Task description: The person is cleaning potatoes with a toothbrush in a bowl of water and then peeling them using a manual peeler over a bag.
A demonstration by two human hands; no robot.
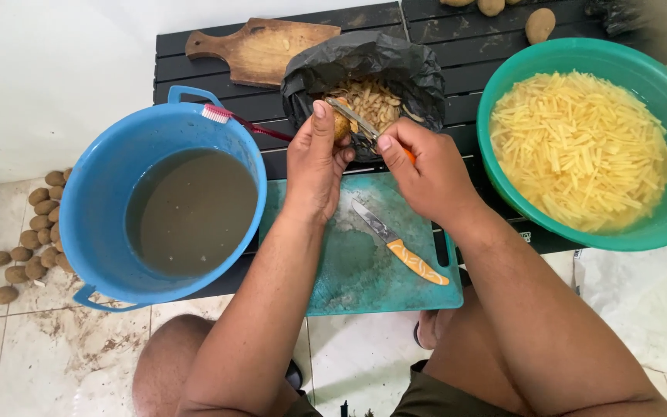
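On the bench (457,46), a bucket (94,224) sits left, a basin (661,232) right, the cutting board (349,278) between them; a knife (399,251) lies on it, a bag (411,69) behind.

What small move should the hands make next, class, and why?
Probably draw the peeler in the right hand along the potato held by the left hand: skin shows on it, and the bag of peelings sits right below.

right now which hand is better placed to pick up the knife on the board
Neither is free, but the right hand is better placed: the knife lies just below it, handle toward that side. It holds only a peeler, while the left hand grips the potato.
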